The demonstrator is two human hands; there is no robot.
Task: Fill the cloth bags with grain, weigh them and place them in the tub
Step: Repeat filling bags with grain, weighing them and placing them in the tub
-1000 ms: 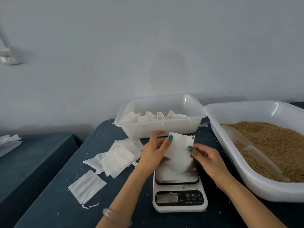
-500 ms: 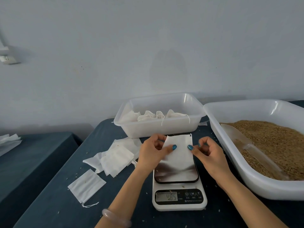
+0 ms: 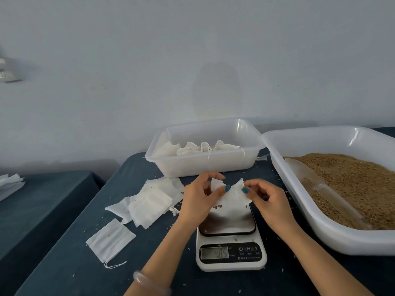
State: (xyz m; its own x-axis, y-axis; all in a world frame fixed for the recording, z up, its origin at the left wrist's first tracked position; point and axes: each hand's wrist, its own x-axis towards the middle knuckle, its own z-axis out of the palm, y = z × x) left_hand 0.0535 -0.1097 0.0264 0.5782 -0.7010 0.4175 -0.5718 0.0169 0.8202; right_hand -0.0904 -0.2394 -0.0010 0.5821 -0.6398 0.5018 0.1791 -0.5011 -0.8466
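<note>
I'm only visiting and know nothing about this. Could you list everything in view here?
cloth bag: one, white, held over the scale's platform
scale: one, white with a dark platform, front centre
empty bags: several, white, on the table left of the scale
small tub: one, translucent, behind the scale
filled bags: several, white, inside the small tub
large tub: one, white, right
grain: brown, in the large tub
scoop: one, clear, lying on the grain
table: one, dark blue
bracelet: one, pale, left wrist
left hand: pinches the cloth bag
right hand: pinches the cloth bag
</note>
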